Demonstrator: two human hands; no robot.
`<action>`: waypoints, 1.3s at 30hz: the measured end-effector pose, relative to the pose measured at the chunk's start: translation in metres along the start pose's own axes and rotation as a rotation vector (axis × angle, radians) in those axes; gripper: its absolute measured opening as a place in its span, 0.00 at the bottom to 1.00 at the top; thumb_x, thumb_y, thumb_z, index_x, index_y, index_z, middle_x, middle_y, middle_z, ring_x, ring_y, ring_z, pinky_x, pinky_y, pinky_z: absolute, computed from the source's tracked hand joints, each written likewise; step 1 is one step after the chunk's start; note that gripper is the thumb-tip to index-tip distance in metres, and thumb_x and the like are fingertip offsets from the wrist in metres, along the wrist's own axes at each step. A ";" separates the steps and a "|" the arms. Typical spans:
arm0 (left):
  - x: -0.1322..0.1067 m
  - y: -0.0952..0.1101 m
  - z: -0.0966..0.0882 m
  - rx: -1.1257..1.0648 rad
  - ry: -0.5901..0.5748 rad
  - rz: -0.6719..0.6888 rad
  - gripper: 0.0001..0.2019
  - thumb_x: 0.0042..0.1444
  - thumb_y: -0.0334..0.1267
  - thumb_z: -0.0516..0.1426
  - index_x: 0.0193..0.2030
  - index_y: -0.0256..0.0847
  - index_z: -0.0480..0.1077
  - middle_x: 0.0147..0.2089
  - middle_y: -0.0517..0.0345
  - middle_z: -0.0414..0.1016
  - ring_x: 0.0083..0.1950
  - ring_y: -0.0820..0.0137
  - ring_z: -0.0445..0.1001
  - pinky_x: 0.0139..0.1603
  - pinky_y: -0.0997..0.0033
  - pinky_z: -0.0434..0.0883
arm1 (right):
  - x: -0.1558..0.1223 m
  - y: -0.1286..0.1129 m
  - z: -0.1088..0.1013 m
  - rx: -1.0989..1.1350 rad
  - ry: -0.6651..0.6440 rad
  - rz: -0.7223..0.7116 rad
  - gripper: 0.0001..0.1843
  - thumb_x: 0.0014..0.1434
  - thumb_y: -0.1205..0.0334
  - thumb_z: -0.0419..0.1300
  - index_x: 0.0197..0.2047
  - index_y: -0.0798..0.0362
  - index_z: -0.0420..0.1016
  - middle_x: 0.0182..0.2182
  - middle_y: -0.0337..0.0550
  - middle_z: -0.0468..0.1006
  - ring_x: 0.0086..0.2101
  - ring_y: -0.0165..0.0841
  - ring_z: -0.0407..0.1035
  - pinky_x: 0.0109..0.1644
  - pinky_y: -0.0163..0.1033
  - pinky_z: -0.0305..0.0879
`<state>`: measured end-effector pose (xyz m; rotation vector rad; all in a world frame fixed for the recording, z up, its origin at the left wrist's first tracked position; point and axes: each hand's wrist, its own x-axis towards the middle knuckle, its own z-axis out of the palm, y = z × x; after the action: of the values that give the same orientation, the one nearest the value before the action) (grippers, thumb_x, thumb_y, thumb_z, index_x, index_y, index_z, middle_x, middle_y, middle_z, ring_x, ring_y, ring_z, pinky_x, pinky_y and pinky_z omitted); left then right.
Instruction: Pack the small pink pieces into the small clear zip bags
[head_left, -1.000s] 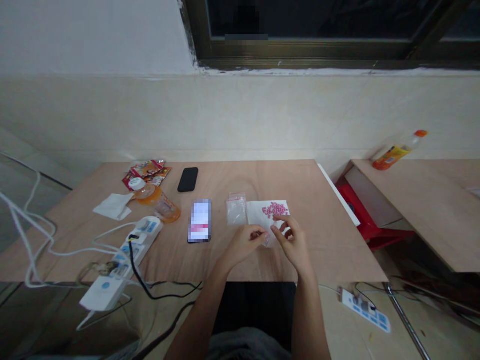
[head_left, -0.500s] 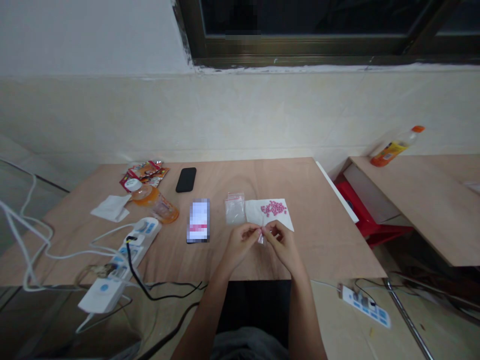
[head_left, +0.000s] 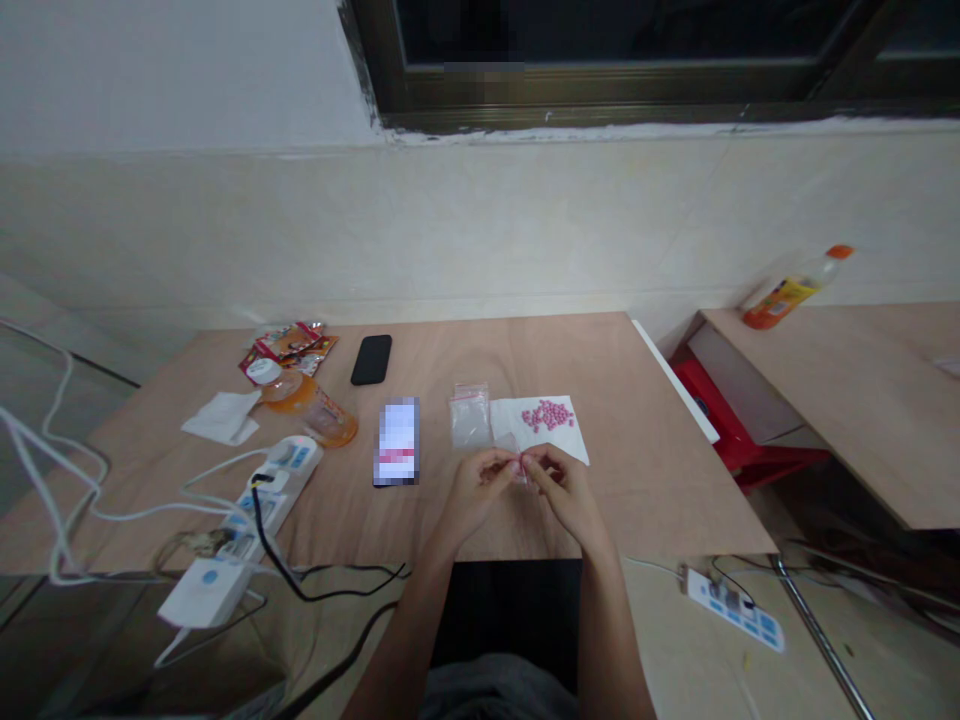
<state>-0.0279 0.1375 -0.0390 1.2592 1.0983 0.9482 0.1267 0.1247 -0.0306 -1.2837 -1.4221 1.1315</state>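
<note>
My left hand [head_left: 474,494] and my right hand [head_left: 566,490] meet in front of me above the wooden table [head_left: 600,400]. Their fingertips pinch a small clear plastic bag [head_left: 520,468] from both sides. Just beyond them lies a white paper sheet [head_left: 511,425] carrying a cluster of several small pink tablets [head_left: 548,415]. Its lower edge is close behind my fingers. A second clear zip bag [head_left: 470,417] lies flat to the left of the sheet. It looks unfilled, though the plastic makes this hard to judge.
A lit phone [head_left: 397,442] and a black phone [head_left: 371,360] lie left of the bags. Further left are a power strip [head_left: 281,490], white and black cables, a tissue [head_left: 223,417], snack packets [head_left: 289,347] and a toppled orange bottle [head_left: 322,420]. The table's right edge is near.
My hands have come closer together, and both now pinch the small bag at the sheet's lower edge. The sheet and tablets stay in place, and the view has tilted slightly.
</note>
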 end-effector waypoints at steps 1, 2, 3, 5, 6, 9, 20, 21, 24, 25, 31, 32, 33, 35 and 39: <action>0.000 0.000 0.000 0.000 0.000 -0.003 0.18 0.52 0.52 0.59 0.35 0.37 0.74 0.35 0.52 0.78 0.36 0.67 0.74 0.42 0.68 0.70 | 0.000 -0.001 0.000 -0.001 -0.003 -0.003 0.16 0.61 0.47 0.57 0.36 0.52 0.76 0.28 0.41 0.78 0.28 0.31 0.70 0.29 0.34 0.63; 0.000 0.001 0.000 0.006 0.003 -0.002 0.18 0.53 0.52 0.59 0.35 0.37 0.74 0.35 0.53 0.77 0.36 0.67 0.74 0.42 0.68 0.70 | 0.000 -0.002 0.000 -0.004 -0.004 -0.007 0.16 0.60 0.48 0.58 0.36 0.52 0.77 0.29 0.41 0.78 0.28 0.32 0.70 0.30 0.34 0.63; -0.001 0.003 0.000 0.022 0.010 0.004 0.17 0.53 0.51 0.58 0.34 0.37 0.73 0.34 0.53 0.77 0.36 0.68 0.74 0.41 0.69 0.70 | 0.000 -0.002 0.000 -0.008 -0.006 -0.011 0.16 0.60 0.48 0.58 0.36 0.52 0.77 0.30 0.42 0.79 0.29 0.32 0.71 0.31 0.34 0.64; -0.003 0.007 0.001 0.073 0.020 0.022 0.15 0.54 0.49 0.57 0.33 0.38 0.72 0.32 0.56 0.75 0.34 0.69 0.72 0.38 0.71 0.68 | 0.000 -0.003 0.001 -0.020 -0.017 -0.019 0.15 0.60 0.48 0.59 0.35 0.51 0.77 0.30 0.41 0.80 0.30 0.32 0.72 0.31 0.35 0.64; -0.004 0.009 0.002 0.103 0.021 0.031 0.13 0.55 0.48 0.56 0.32 0.38 0.71 0.31 0.58 0.74 0.33 0.70 0.71 0.36 0.72 0.67 | 0.000 -0.002 0.001 -0.027 -0.025 -0.022 0.15 0.60 0.49 0.58 0.35 0.51 0.77 0.30 0.41 0.79 0.30 0.32 0.72 0.32 0.35 0.64; -0.006 0.015 0.004 0.197 0.019 0.054 0.10 0.57 0.42 0.53 0.29 0.39 0.67 0.27 0.62 0.68 0.30 0.72 0.67 0.32 0.74 0.62 | 0.000 0.001 0.003 -0.069 -0.036 -0.031 0.15 0.62 0.50 0.56 0.34 0.51 0.77 0.29 0.40 0.78 0.28 0.32 0.71 0.31 0.34 0.64; -0.008 0.008 0.022 0.304 0.192 0.104 0.10 0.58 0.39 0.48 0.27 0.41 0.61 0.25 0.64 0.62 0.29 0.73 0.63 0.31 0.74 0.58 | 0.001 -0.007 0.012 -0.259 0.123 -0.115 0.10 0.60 0.57 0.56 0.30 0.50 0.74 0.25 0.39 0.74 0.26 0.31 0.67 0.30 0.35 0.61; -0.007 0.008 0.023 0.300 0.208 0.105 0.10 0.58 0.38 0.48 0.27 0.41 0.61 0.25 0.64 0.62 0.29 0.73 0.63 0.32 0.74 0.58 | 0.001 -0.007 0.013 -0.264 0.141 -0.123 0.11 0.60 0.57 0.55 0.29 0.50 0.74 0.25 0.39 0.74 0.25 0.31 0.67 0.30 0.35 0.61; -0.008 0.009 0.025 0.294 0.259 0.116 0.09 0.56 0.37 0.48 0.25 0.41 0.59 0.24 0.65 0.58 0.28 0.74 0.61 0.30 0.74 0.56 | 0.003 -0.003 0.012 -0.295 0.248 -0.114 0.11 0.60 0.56 0.55 0.29 0.50 0.73 0.24 0.40 0.74 0.25 0.31 0.67 0.30 0.35 0.61; -0.009 0.010 0.025 0.294 0.272 0.118 0.09 0.56 0.36 0.48 0.25 0.41 0.59 0.23 0.65 0.57 0.27 0.74 0.60 0.30 0.74 0.56 | 0.004 -0.002 0.010 -0.310 0.297 -0.102 0.11 0.60 0.56 0.55 0.29 0.50 0.73 0.24 0.40 0.74 0.25 0.31 0.67 0.29 0.35 0.61; -0.011 0.014 0.027 0.289 0.242 0.137 0.07 0.56 0.36 0.49 0.27 0.40 0.62 0.25 0.65 0.61 0.28 0.74 0.63 0.31 0.75 0.58 | 0.004 0.004 0.003 -0.281 0.365 -0.057 0.13 0.61 0.54 0.55 0.33 0.53 0.76 0.26 0.40 0.76 0.23 0.29 0.67 0.27 0.33 0.60; -0.011 0.012 0.027 0.285 0.240 0.146 0.08 0.57 0.36 0.49 0.27 0.40 0.62 0.25 0.64 0.62 0.29 0.74 0.64 0.31 0.75 0.59 | 0.003 0.003 0.002 -0.272 0.334 -0.062 0.13 0.61 0.54 0.55 0.34 0.53 0.76 0.27 0.40 0.77 0.24 0.29 0.67 0.27 0.33 0.61; -0.011 0.010 0.027 0.280 0.245 0.154 0.08 0.58 0.37 0.49 0.28 0.40 0.63 0.26 0.64 0.63 0.30 0.73 0.65 0.32 0.75 0.60 | 0.002 0.003 0.002 -0.267 0.302 -0.071 0.13 0.61 0.54 0.55 0.34 0.53 0.76 0.27 0.40 0.77 0.24 0.29 0.68 0.27 0.33 0.61; -0.011 0.002 0.026 0.291 0.284 0.185 0.07 0.58 0.38 0.51 0.32 0.40 0.65 0.30 0.61 0.67 0.33 0.72 0.68 0.36 0.74 0.64 | 0.001 0.001 0.002 -0.271 0.255 -0.090 0.13 0.61 0.55 0.55 0.34 0.52 0.77 0.29 0.41 0.78 0.26 0.29 0.69 0.28 0.33 0.62; -0.013 -0.015 0.024 0.490 0.418 0.363 0.27 0.49 0.39 0.60 0.57 0.39 0.60 0.53 0.47 0.67 0.54 0.61 0.68 0.55 0.59 0.67 | -0.002 -0.004 -0.002 -0.304 0.164 -0.095 0.10 0.60 0.59 0.56 0.34 0.52 0.77 0.28 0.40 0.78 0.27 0.30 0.69 0.30 0.33 0.62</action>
<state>-0.0086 0.1179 -0.0532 1.7494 1.5220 1.3049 0.1282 0.1223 -0.0260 -1.4649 -1.5533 0.7473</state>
